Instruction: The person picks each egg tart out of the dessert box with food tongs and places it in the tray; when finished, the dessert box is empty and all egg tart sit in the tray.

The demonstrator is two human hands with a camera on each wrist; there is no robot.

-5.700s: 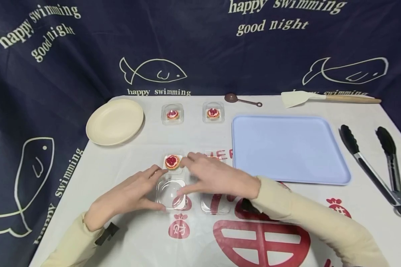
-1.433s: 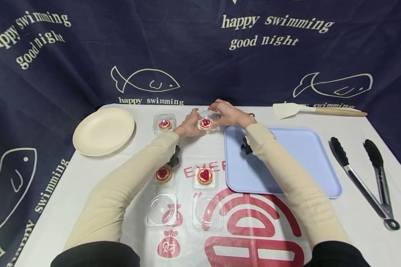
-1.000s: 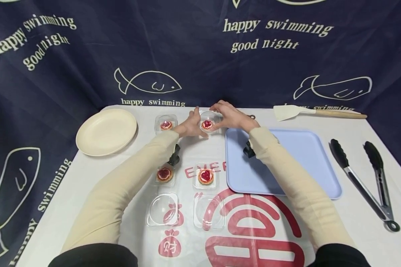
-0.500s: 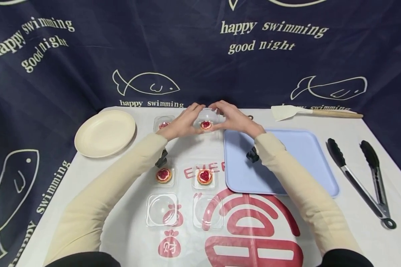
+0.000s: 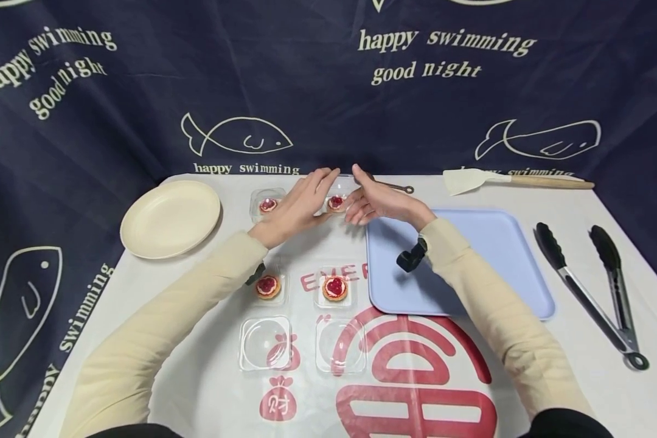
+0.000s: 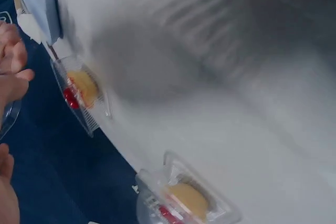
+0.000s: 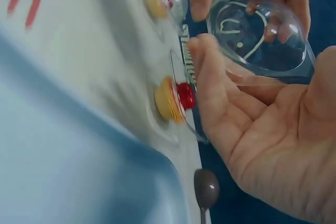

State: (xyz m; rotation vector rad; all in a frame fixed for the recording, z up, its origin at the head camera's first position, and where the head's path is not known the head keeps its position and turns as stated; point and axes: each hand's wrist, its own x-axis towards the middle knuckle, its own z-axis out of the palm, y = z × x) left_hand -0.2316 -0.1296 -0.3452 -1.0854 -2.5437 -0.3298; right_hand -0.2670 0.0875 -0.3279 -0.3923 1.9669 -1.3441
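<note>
My left hand (image 5: 298, 204) pinches a clear plastic lid (image 7: 257, 40) above the back right box, its fingertips showing through the dome in the right wrist view. On the lid's other side is my right hand (image 5: 383, 199), palm turned up and fingers loosely bent beside the rim. Below the lid, a red-topped tart (image 7: 169, 99) sits in its clear base. A second boxed tart (image 5: 267, 205) stands to its left, lid still over it. Two more tarts, the left one (image 5: 267, 287) and the right one (image 5: 335, 288), sit uncovered in clear bases nearer the front.
Two clear lids, one left (image 5: 265, 344) and one right (image 5: 341, 347), lie before the uncovered tarts. A cream plate (image 5: 170, 219) stands at left. At right are a blue tray (image 5: 504, 255), black tongs (image 5: 597, 304), a spatula (image 5: 471, 180) and a brown spoon (image 7: 206, 187).
Both hands have moved from the front boxes to the back right one. Its lid has come up off the base. The right hand has just rolled palm up; two lids now lie in front.
</note>
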